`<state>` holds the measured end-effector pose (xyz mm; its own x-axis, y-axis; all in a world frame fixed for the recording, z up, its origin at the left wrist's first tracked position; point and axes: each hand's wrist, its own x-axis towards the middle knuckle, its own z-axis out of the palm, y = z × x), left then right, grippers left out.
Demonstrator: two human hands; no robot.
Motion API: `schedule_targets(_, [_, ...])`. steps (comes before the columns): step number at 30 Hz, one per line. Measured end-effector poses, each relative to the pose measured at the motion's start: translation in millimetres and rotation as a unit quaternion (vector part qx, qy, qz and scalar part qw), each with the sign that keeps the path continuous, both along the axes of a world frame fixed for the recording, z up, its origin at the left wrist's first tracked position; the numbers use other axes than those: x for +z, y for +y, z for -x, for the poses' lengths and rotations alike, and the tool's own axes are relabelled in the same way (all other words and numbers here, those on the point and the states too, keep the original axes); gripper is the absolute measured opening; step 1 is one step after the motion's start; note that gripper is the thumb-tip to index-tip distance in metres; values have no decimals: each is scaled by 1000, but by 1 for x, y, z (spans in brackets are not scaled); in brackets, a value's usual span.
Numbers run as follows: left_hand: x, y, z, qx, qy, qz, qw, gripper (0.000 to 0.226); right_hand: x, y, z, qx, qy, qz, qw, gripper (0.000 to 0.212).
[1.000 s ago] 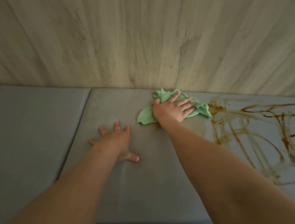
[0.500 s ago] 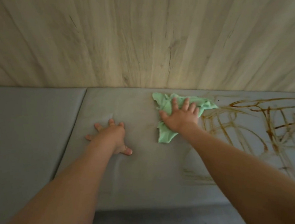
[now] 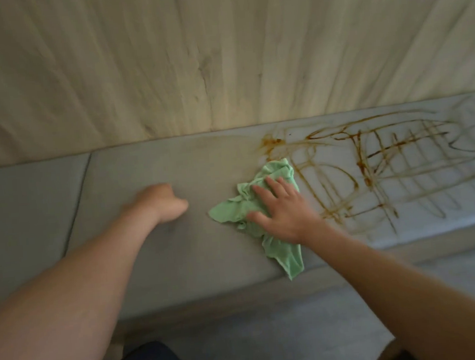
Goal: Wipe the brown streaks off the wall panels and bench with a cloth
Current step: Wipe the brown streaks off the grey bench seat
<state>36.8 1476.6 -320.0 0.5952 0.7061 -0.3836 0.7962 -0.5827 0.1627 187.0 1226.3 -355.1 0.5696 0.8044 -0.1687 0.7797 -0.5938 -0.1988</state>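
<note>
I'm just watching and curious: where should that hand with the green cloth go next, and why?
Probably slide the right hand, flat on the green cloth, rightward over the brown streaks. The cloth sits at their left edge; the grey bench to its left looks clean, while the right part is covered in marks.

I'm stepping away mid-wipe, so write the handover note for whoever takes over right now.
Left hand: rests on the grey bench, blurred, finger pose unclear.
Right hand: flat, fingers straight, pressing the green cloth onto the bench.
Done: the bench to the left of the cloth looks streak-free.
To do: brown streaks cover the bench from the cloth's right edge out to the frame's right edge. The wall panel in view shows no obvious streaks.
</note>
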Motion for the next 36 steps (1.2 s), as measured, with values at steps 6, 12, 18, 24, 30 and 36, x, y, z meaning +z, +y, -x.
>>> schedule_targets(6, [-9, -60, -67, -77, -59, -83, 992, 56, -19, -43, 31, 106, -35, -41, 993, 64])
schedule_targets(12, [-49, -71, -87, -87, -22, -31, 995, 62, -11, -79, -62, -145, -9, 5, 989, 72])
schedule_targets(18, [-57, -68, -89, -83, -24, -31, 996, 64, -18, 16, -75, -170, -29, -28, 985, 88])
schedule_targets(24, [-59, -68, -88, -87, -32, -34, 995, 63, -14, 68, -102, -12, -22, -59, 998, 70])
schedule_targets(30, [-58, -67, -89, -85, -27, -19, 996, 62, -15, 95, -155, -339, -2, -53, 939, 96])
schedule_targets(36, [-61, -67, -90, -84, -17, -13, 996, 62, -13, 158, -146, -227, -17, -28, 973, 89])
